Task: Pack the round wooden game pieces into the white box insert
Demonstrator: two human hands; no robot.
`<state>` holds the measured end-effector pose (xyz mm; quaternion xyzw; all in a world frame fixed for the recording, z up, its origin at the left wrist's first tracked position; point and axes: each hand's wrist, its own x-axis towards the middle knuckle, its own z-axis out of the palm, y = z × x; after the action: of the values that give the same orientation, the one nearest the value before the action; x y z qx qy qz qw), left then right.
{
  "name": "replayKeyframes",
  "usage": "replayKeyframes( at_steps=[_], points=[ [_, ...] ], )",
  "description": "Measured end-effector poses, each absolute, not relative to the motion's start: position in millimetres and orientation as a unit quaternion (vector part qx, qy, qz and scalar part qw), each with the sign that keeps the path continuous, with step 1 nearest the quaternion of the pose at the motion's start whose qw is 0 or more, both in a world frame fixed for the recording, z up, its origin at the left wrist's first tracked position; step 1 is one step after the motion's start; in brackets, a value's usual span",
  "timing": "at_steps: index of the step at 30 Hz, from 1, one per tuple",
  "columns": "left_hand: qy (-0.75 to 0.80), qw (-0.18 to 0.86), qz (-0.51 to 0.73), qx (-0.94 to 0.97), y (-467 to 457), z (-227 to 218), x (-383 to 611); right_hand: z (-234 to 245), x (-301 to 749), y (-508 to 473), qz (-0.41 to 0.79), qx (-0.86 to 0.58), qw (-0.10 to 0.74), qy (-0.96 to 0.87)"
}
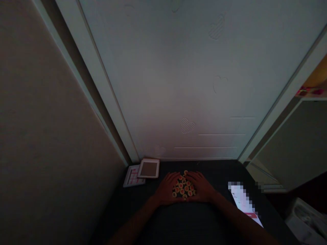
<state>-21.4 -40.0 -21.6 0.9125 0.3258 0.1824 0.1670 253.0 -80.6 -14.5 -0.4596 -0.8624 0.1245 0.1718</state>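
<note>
Small round discs [181,185], approx. 15+, lie in a loose cluster on the dark bench [184,221], betw. the cupped L hand [167,187] and R hand [203,187]. Colour: pale yellowish tan; most w/ a reddish mark on top, a few w/ darker marks, esp. nr the edges; marks too small to read. All appear to lie flat, approx. one layer, some touching, others w/ slim dark gaps betw. Group is wider on the near side, narrower at the far end, w/ one disc at the far tip. Some L-side discs partly hidden by fingers.
</note>
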Motion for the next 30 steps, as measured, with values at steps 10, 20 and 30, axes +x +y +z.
replayKeyframes(
  at_steps=[10,20,30],
  points=[
    [0.322,0.153,0.181,0.917,-25,-21,-15,-10,249,-71,0.092,-0.457,0.189,-0.864],
    [0.337,0.115,0.197,0.914,-14,-20,-6,-14,249,-54,0.05,-0.458,0.19,-0.867],
    [0.446,-0.01,0.251,0.859,-31,-4,-84,-16,254,-118,-0.02,-0.501,0.236,-0.832]
  ],
)
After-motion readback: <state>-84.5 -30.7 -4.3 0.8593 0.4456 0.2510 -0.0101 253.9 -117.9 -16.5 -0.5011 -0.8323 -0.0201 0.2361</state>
